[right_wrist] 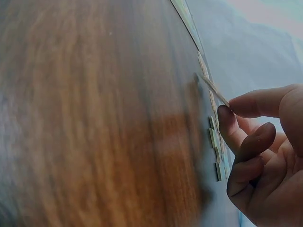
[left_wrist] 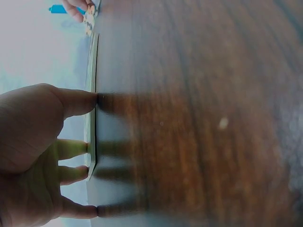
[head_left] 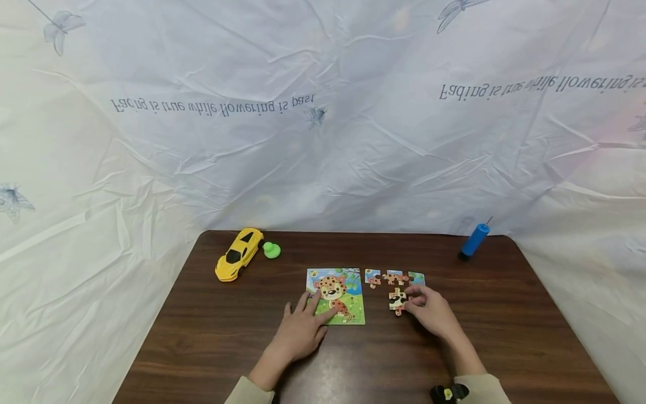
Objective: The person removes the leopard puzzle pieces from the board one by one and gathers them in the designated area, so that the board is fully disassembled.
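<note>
A square picture board (head_left: 355, 303) with a spotted cub lies flat on the table. My left hand (head_left: 299, 332) rests over its left side with straight, spread fingers; in the left wrist view the thumb (left_wrist: 78, 102) reaches the board's near edge. To the right, my right hand (head_left: 433, 310) pinches a puzzle piece (head_left: 396, 301) showing part of the cub's face. The right wrist view has this piece (right_wrist: 215, 90) tilted between thumb and finger. Behind it, a row holds a left piece (head_left: 372, 275), a middle piece (head_left: 395, 277) and a green-leaf piece (head_left: 416, 277).
On the dark wooden table (head_left: 212, 336), a yellow toy car (head_left: 239, 255) and a green knobbed toy (head_left: 271, 250) stand at the back left. A blue pump-like tool (head_left: 475, 241) is at the back right. White printed cloth (head_left: 323, 168) hangs behind.
</note>
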Available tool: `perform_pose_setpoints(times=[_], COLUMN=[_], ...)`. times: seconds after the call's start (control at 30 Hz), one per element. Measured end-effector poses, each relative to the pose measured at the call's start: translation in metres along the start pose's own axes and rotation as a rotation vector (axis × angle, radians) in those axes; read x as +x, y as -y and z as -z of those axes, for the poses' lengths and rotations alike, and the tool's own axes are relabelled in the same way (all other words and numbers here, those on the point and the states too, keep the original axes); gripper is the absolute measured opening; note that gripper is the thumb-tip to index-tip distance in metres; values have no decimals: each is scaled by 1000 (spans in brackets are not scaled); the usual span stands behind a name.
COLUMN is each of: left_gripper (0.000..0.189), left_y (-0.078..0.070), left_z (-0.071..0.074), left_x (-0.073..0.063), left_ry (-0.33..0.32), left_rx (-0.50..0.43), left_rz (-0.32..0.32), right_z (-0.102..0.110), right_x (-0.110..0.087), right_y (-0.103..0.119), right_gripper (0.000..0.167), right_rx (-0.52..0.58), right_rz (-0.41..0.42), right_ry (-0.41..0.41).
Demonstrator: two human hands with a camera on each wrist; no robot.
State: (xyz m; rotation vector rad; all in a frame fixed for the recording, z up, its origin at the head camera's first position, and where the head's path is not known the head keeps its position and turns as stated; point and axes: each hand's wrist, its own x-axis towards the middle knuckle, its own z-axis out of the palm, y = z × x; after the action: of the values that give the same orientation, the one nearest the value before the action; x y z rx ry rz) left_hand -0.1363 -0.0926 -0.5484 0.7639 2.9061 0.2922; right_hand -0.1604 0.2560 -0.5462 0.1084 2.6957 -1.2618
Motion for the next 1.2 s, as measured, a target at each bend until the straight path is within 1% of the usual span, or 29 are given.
perform_pose_setpoints(times=[0.47, 0.83, 1.03, 1.2], left_gripper=[48, 48, 48, 48], left_y=[1, 0, 3, 9], left_z=[0, 0, 1, 4], left_x=[1, 0, -2, -6], left_ry=[-1, 0, -5, -12], left_rx=[3, -7, -27, -53], left_rz=[-2, -1, 1, 23], right_z=[3, 5, -2, -14], right_x=[2, 0, 1, 2], right_y=[-1, 1, 9, 19], right_gripper=[33, 31, 29, 27], right_rx=[-15, -13, -10, 25], right_rz=[-30, 3, 31, 70], right_ry=[-1, -7, -22, -10])
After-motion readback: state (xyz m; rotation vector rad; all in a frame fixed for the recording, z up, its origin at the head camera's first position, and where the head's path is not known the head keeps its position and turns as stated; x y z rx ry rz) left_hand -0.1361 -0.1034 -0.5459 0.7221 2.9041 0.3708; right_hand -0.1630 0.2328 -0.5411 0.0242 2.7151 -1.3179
